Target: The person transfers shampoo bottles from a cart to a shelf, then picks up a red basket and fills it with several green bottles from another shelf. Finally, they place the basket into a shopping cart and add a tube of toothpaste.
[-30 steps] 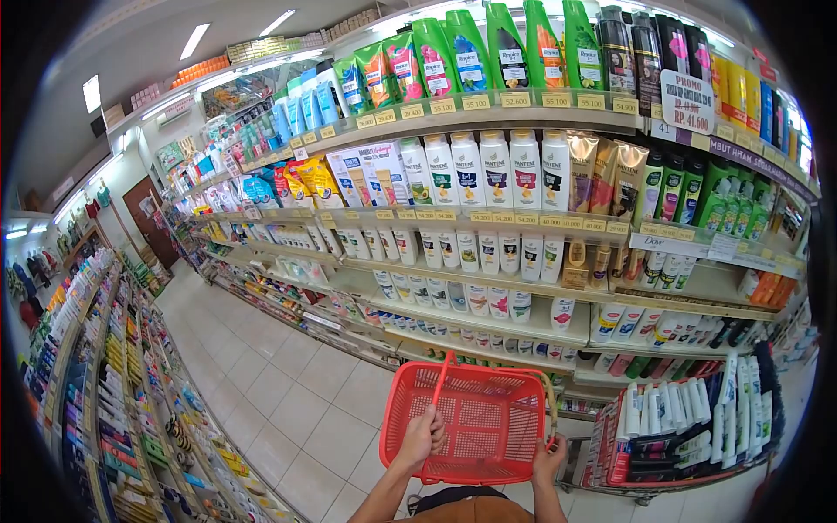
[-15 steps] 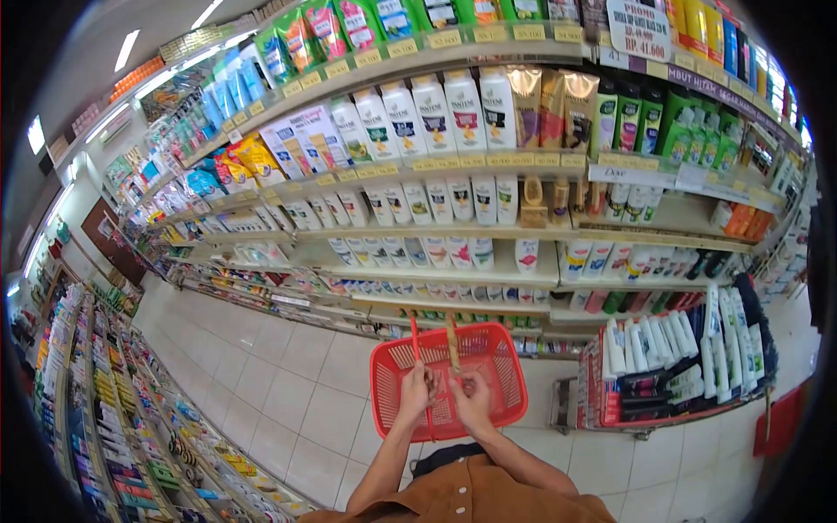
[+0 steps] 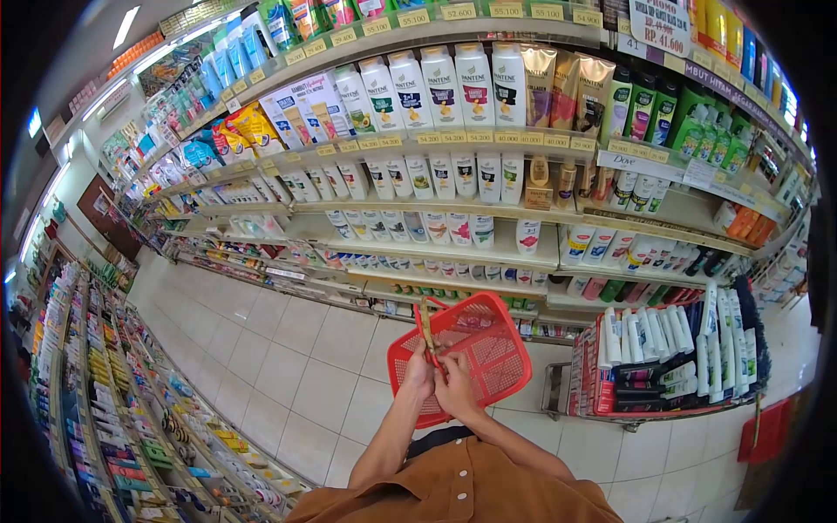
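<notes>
Both hands, left hand [image 3: 419,376] and right hand [image 3: 456,390], grip the red basket's [image 3: 488,344] handles [image 3: 426,329], basket tilted toward two o'clock.

basket [image 3: 488,344] near rim — behind hands [image 3: 440,383] | shelf price tags [image 3: 453,137] — unreadable

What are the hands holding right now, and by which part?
Both hands, left hand and right hand, hold the red basket by its handles, gathered together above the basket's near rim.
</notes>
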Demonstrator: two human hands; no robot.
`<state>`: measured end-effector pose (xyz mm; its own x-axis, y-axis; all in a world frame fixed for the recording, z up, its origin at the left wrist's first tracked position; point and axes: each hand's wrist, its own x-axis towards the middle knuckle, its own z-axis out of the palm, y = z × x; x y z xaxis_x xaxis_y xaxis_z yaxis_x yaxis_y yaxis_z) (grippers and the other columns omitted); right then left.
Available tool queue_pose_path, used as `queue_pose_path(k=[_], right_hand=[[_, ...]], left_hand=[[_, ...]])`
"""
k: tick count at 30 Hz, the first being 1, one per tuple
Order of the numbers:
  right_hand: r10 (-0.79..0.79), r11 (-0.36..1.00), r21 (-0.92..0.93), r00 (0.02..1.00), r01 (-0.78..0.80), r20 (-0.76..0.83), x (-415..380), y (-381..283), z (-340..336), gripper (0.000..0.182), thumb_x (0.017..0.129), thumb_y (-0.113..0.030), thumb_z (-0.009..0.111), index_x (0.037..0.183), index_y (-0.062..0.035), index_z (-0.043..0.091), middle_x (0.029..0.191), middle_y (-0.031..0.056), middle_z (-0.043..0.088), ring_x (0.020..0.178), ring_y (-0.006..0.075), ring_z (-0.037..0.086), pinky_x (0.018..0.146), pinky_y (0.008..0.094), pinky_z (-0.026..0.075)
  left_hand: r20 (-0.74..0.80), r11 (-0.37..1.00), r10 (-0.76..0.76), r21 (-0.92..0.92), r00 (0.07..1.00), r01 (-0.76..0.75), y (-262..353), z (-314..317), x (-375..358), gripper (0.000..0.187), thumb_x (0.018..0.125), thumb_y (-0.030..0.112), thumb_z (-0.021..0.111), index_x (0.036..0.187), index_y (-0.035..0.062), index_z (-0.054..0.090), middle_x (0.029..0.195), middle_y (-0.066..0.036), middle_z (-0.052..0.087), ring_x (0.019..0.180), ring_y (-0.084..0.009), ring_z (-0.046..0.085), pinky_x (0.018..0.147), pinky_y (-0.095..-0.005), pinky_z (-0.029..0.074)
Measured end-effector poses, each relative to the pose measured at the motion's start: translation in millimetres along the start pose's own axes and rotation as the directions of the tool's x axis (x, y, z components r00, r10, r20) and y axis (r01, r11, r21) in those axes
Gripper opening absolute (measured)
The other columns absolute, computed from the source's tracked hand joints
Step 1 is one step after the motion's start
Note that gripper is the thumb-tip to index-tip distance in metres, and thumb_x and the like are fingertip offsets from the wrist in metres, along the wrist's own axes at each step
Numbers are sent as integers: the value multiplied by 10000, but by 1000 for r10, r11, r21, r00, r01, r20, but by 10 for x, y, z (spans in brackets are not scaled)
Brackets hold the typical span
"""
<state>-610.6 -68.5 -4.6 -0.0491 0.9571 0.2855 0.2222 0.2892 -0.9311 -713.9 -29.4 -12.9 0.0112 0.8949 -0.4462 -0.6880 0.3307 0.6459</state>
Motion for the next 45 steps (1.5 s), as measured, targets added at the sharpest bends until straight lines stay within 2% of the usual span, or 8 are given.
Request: queue_pose_path(k=[5, 10, 13, 17, 22, 37, 42, 45], right_hand=[[-96, 924, -360, 989, 132, 117, -28, -21, -156, 405, 828, -59, 593, 1229, -9, 562, 1069, 205, 481, 985, 343, 515, 844, 389, 446], [31, 987, -162, 943, 25, 332, -60, 192, -147, 428, 853, -171, 614, 1267, -74, 564, 1087, 222, 506, 998, 374, 536, 879, 430, 452], [-23, 994, -89, 921, 63, 390, -62, 258, -168, 425, 863, -183, 639, 1258, -55, 547, 1123, 196, 498, 1000, 329, 553, 859, 384, 471], [146, 986, 16, 897, -169, 417, 54, 366, -259, 393, 871, -205, 652, 1217, -49, 549, 1111, 162, 547, 897, 239, 602, 785, 340, 500], [289, 944, 67, 906, -324, 309, 178, 844, -518, 295, 882, -210, 636, 1103, -17, 605, 925, 113, 676, 821, 192, 650, 760, 317, 518], [535, 840, -102, 845, -532, -3, 93, 1721, -1503, 236, 879, -208, 628, 994, -3, 645, 808, 101, 664, 701, 162, 646, 614, 297, 523], [496, 868, 86, 857, -489, -137, 273, 1419, -1457, 200, 881, -138, 611, 996, 24, 633, 815, 105, 665, 711, 167, 640, 624, 293, 516], [500, 865, 204, 826, -458, -261, 441, 1164, -1551, 178, 899, -126, 588, 1001, 14, 630, 815, 97, 663, 715, 158, 631, 632, 285, 504]], left_hand=[[-115, 994, -35, -108, 993, 22, -81, -74, 198, 366, 1024, 387, 315, 857, 112, 490, 818, -80, 595, 715, -200, 531, 669, -349, 473], [-342, 999, -44, -15, 939, 42, -26, -160, 266, 394, 1023, 421, 306, 843, 104, 457, 612, -18, 389, 541, -192, 428, 543, -368, 450], [-334, 998, 42, 65, 942, -21, 94, -364, 288, 369, 1022, 394, 331, 780, 137, 437, 594, 11, 370, 517, -158, 391, 508, -322, 409], [-266, 1000, -2, -22, 964, -4, 432, -753, 300, 361, 1030, 390, 297, 820, 128, 429, 562, 32, 311, 473, -115, 306, 458, -275, 308], [-211, 979, -119, -187, 970, 79, 801, -1193, 327, 370, 1021, 411, 306, 793, 146, 427, 545, 50, 295, 450, -92, 232, 443, -265, 243], [-689, 986, 161, 140, 706, -88, 628, -1981, 659, 547, 924, 658, 371, 645, 188, 343, 484, 41, 266, 375, -118, 240, 349, -278, 190], [-716, 977, 135, 213, 685, 30, 666, -1884, 789, 536, 935, 636, 377, 659, 177, 352, 479, 38, 284, 369, -116, 255, 343, -285, 206], [-629, 957, 149, 287, 763, 49, 647, -1902, 964, 531, 940, 622, 386, 666, 168, 354, 474, 34, 295, 358, -117, 268, 329, -289, 216]])
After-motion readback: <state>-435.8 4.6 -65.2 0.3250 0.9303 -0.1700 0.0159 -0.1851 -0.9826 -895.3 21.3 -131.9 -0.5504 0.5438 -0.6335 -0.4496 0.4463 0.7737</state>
